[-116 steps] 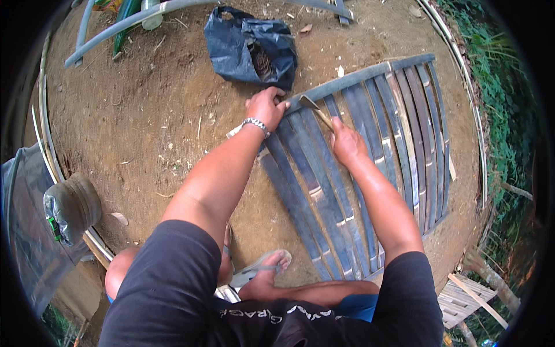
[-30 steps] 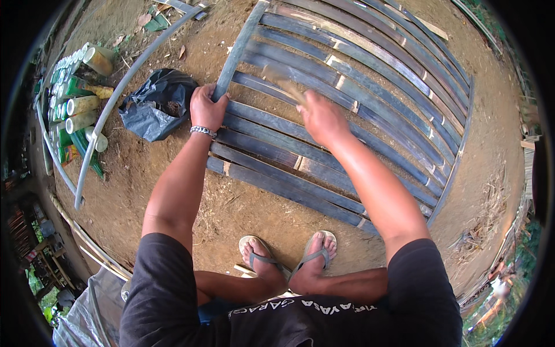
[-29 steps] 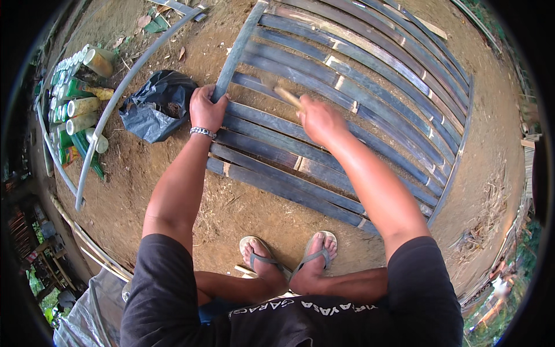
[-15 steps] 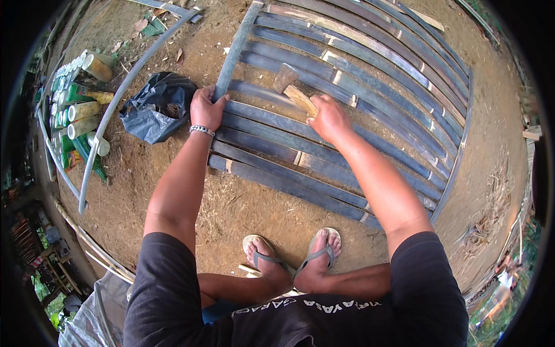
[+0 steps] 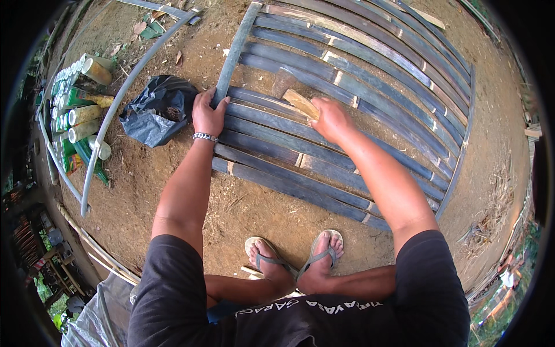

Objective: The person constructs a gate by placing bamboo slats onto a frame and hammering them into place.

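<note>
A panel of dark bamboo slats [image 5: 272, 122] lies flat on the dirt ground before me, the slats side by side with gaps between. Along its left end runs a grey-green bamboo crosspiece [image 5: 237, 51], and my left hand [image 5: 208, 118] is closed around its near part, thumb on the inner side. My right hand [image 5: 334, 121] grips the light wooden handle of a hammer [image 5: 300, 103]. Its brownish head hangs over the slats, just above one near the crosspiece; whether it touches is unclear. The fingers beneath the handle are partly hidden.
A black plastic bag [image 5: 157, 110] sits left of my left hand. Beyond it lie a curved grey strip [image 5: 118, 95] and cut bamboo tubes and bottles [image 5: 85, 114]. My sandalled feet [image 5: 267, 254] stand just below the panel. Thin poles [image 5: 92, 246] lie at the lower left.
The hammer head has come slightly down and left toward a slat. That slat was blurred before and is now sharp. My left hand keeps its hold on the crosspiece.
</note>
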Demonstrator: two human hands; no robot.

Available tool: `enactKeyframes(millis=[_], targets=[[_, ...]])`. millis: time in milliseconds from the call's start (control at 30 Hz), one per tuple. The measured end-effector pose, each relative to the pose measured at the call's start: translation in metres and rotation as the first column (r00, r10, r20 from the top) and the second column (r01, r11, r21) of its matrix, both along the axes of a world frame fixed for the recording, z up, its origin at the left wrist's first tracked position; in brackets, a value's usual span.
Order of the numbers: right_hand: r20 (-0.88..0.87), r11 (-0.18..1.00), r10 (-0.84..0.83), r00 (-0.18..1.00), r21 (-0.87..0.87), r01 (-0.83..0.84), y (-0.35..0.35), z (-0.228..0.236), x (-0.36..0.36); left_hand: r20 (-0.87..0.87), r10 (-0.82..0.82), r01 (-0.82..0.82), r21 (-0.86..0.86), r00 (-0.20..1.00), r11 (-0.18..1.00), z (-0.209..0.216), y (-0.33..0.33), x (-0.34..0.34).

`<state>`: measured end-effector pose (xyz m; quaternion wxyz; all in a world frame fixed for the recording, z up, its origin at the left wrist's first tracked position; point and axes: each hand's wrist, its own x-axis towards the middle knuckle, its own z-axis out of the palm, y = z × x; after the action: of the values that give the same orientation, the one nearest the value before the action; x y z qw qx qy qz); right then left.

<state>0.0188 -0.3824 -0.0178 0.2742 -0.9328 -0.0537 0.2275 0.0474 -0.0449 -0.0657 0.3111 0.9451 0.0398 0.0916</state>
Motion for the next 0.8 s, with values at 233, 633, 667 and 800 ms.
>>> enactKeyframes(millis=[233, 633, 667, 800], targets=[[-0.007, 1.000, 0.002, 1.000, -0.018, -0.002, 0.002, 0.006, 0.001, -0.115, -0.039, 0.021, -0.155, 0.993, 0.988, 0.005, 0.011, -0.003], [0.262, 0.941, 0.331, 0.906, -0.015, -0.339, 0.052, 0.016, 0.020, -0.062, 0.127, -0.141, -0.441, 0.990, 0.886, -0.008, 0.017, -0.010], [0.271, 0.919, 0.386, 0.882, -0.030, -0.393, 0.062, 0.015, 0.027, -0.087, 0.118, -0.145, -0.425, 0.989, 0.894, -0.008, 0.019, -0.011], [0.273, 0.847, 0.531, 0.802, -0.191, -0.496, 0.093, 0.004, 0.061, -0.123, 0.101, -0.143, -0.409, 0.987, 0.901, -0.004, 0.020, -0.010]])
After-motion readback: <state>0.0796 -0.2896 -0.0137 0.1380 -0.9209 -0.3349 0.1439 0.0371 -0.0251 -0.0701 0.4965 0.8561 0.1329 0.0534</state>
